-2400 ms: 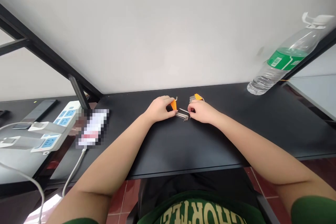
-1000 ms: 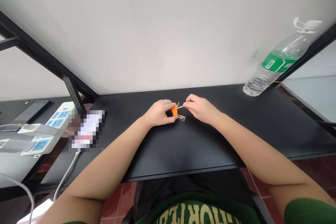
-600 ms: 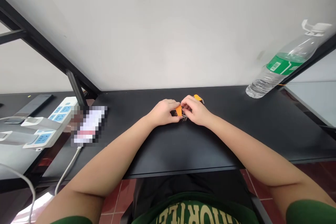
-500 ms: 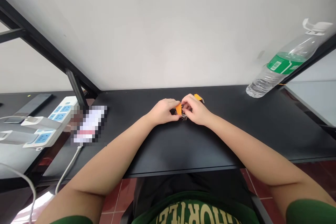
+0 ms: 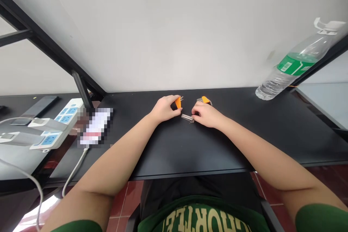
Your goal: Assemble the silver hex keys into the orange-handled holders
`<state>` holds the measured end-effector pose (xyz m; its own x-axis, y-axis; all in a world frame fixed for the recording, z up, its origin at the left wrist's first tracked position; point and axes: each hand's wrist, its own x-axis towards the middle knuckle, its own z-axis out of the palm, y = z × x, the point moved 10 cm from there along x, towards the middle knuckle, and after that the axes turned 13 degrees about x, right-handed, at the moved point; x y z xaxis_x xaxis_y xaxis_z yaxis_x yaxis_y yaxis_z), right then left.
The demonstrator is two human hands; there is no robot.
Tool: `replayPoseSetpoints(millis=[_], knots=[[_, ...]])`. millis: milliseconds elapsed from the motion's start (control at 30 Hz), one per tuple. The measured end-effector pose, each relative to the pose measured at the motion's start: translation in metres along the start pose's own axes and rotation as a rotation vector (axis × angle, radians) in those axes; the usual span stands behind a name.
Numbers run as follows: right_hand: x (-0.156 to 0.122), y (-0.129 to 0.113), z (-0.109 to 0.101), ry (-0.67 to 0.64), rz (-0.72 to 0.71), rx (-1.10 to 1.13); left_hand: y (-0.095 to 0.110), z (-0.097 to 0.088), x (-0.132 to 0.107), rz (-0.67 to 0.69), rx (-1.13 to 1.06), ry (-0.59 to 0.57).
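My left hand (image 5: 165, 110) pinches a small orange piece (image 5: 178, 102) between thumb and fingers. Thin light prongs stick out past its upper right side. On the black desk (image 5: 190, 152), a small flat bundle of thin pale strips (image 5: 187, 117) lies between the hands. My right hand (image 5: 206, 113) has its fingertips closed on the right end of that bundle. Just behind the right hand rests a second orange piece (image 5: 206, 100) with similar pale strips at its left; the hand partly covers it. The exact kind of these small parts is too small to tell.
At the back right stands a large clear bottle (image 5: 292, 66) with a green label. A blurred-out phone (image 5: 95, 127) on a white cable lies at the left. Past the black metal frame (image 5: 81, 88) are a white power strip (image 5: 61, 127) with chargers and a dark phone-like slab (image 5: 36, 110).
My hands were together around the orange piece and have moved apart. The left has carried the orange piece left and slightly back; the strip bundle now shows at the right fingertips.
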<state>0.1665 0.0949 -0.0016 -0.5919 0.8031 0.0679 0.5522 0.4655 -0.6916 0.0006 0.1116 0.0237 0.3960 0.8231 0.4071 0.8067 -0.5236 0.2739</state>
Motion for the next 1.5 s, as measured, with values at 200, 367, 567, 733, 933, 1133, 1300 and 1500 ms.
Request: replayPoseSetpoints(millis=[200, 367, 567, 733, 933, 1133, 1300, 1500], knots=[[0.001, -0.002, 0.003, -0.025, -0.037, -0.038, 0.003, 0.002, 0.0, 0.036, 0.025, 0.007], [0.004, 0.01, -0.003, 0.012, 0.023, -0.118, 0.006, 0.002, 0.0, 0.057, 0.04, 0.021], [-0.009, 0.036, -0.015, -0.095, 0.267, -0.243, 0.014, 0.002, -0.001, 0.074, 0.041, -0.003], [-0.007, 0.001, -0.031, 0.022, -0.009, -0.015, 0.024, 0.001, -0.002, 0.111, 0.028, -0.015], [-0.008, -0.023, -0.028, 0.122, -0.285, -0.006, 0.033, -0.002, -0.003, 0.157, 0.017, -0.017], [-0.013, -0.026, -0.032, 0.157, -0.317, -0.031, 0.034, -0.003, -0.003, 0.144, 0.012, -0.02], [-0.017, -0.03, -0.043, 0.201, -0.325, -0.077, 0.039, -0.005, -0.003, 0.15, 0.007, -0.02], [-0.021, -0.035, -0.036, 0.176, -0.456, -0.16, 0.043, -0.006, -0.004, 0.196, 0.016, 0.016]])
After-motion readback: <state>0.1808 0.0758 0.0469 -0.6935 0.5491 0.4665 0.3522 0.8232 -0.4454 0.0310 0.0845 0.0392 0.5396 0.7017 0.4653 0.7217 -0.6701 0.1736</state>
